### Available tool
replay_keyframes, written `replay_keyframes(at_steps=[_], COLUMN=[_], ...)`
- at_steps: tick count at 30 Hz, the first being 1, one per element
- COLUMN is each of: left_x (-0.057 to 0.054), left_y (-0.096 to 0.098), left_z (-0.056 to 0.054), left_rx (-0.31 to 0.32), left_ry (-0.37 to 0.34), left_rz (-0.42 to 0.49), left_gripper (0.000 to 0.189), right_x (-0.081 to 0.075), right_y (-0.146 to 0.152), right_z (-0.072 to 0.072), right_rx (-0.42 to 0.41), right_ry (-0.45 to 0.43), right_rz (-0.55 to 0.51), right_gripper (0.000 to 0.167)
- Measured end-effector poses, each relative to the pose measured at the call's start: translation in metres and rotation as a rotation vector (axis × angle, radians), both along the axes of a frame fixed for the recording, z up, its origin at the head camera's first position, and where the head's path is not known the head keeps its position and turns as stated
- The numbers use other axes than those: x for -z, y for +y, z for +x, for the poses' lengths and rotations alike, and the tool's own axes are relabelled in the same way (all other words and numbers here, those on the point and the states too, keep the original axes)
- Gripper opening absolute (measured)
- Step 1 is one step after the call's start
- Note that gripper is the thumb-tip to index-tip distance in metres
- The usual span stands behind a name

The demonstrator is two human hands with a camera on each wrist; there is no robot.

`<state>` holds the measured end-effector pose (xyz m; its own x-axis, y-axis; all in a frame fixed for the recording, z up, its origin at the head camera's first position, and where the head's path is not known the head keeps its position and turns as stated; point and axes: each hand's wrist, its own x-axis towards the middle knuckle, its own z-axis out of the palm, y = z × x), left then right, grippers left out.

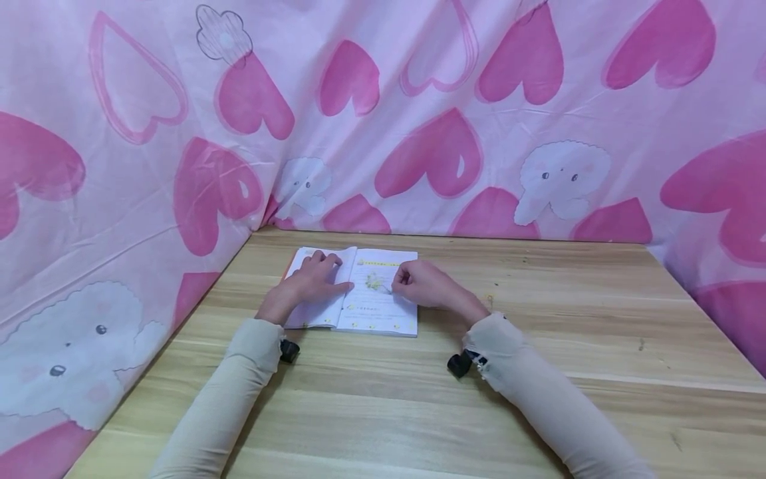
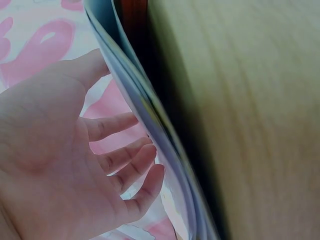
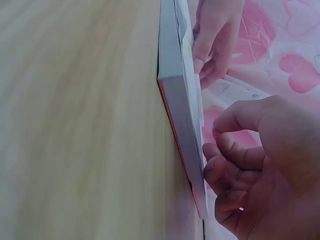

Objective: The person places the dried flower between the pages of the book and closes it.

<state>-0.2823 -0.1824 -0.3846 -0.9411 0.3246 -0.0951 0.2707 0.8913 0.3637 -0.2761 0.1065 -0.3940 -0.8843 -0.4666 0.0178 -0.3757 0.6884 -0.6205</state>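
Note:
An open paperback book [image 1: 383,318] lies on the wooden table, its white pages printed with small text and yellow pictures. Spread over the left page is my left hand [image 1: 314,276], fingertips resting on the paper and the thumb reaching toward the spine. In the left wrist view its slightly bent fingers [image 2: 117,125] meet the raised, curving pages [image 2: 135,95]. My right hand [image 1: 426,283] is over the right page near its outer edge. Its thumb and index fingertip meet, the other fingers curl in, and nothing shows between them in the right wrist view.
The wooden table [image 1: 359,412] extends around the book on all sides. Pink cloth [image 1: 419,219] printed with hearts and white animals hangs along the back and left edges. Black wrist cameras [image 1: 459,364] sit under both beige sleeves [image 1: 239,379].

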Motion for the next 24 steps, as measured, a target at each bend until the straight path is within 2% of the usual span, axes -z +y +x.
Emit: replay_keyframes(at_steps=[5, 12, 20, 24], left_x=[-0.002, -0.004, -0.002, -0.003], left_y=[0.002, 0.002, 0.000, -0.002], left_z=[-0.001, -0.002, -0.001, 0.000], left_rx=[0.005, -0.005, -0.007, 0.000], left_ry=[0.005, -0.006, -0.016, -0.004], left_rz=[0.000, -0.009, 0.001, 0.025], left_gripper=[0.070, 0.070, 0.071, 0.070], right_x=[0.000, 0.001, 0.006, 0.008], right_y=[-0.001, 0.013, 0.028, 0.030], right_z=[-0.003, -0.009, -0.015, -0.016], right_rx=[0.011, 0.039, 0.031, 0.012], right_ry=[0.009, 0.021, 0.048, 0.034], right_rz=[0.016, -0.004, 0.046, 0.078], right_gripper=[0.010, 0.015, 0.046, 0.055])
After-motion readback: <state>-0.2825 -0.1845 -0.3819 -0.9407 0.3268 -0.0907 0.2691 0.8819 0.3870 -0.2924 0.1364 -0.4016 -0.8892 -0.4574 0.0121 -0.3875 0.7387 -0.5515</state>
